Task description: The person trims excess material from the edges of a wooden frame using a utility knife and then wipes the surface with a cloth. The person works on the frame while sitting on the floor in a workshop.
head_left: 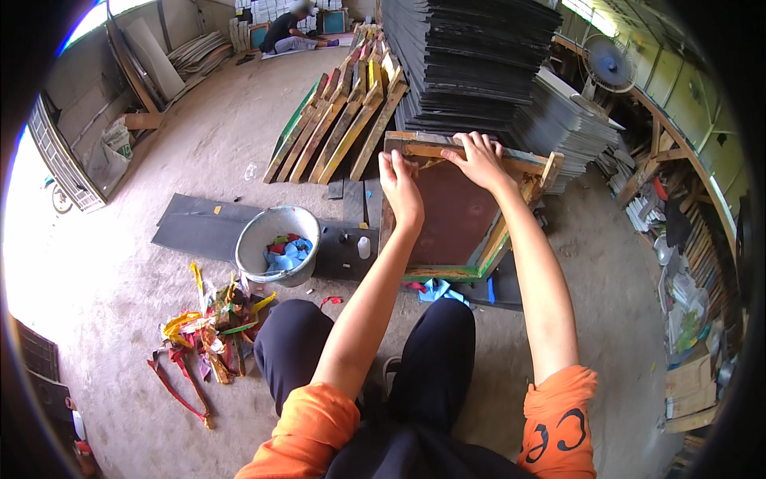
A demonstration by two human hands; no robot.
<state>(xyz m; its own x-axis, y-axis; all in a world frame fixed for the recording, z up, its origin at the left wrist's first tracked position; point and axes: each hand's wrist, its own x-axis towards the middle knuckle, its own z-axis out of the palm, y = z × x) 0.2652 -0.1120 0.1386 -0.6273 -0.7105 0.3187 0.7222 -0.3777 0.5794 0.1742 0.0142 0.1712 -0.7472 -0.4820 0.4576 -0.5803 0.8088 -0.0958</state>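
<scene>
Your left hand (404,193), fingers bunched, and right hand (480,162), fingers slightly spread, hold the wooden-framed screen (448,214) by its top rail (432,150). Grip evenly to steady it.

A rectangular wooden-framed panel (447,215), dull reddish-brown inside, its worn rails marked with green along the near edge and yellow at the right, is tilted, far edge seemingly raised, beyond the right knee (440,323)

You stand over a mottled grey floor (136,279); green wall (666,88) and fan (609,62) to your right, bright daylight (36,263) at your left.
</scene>
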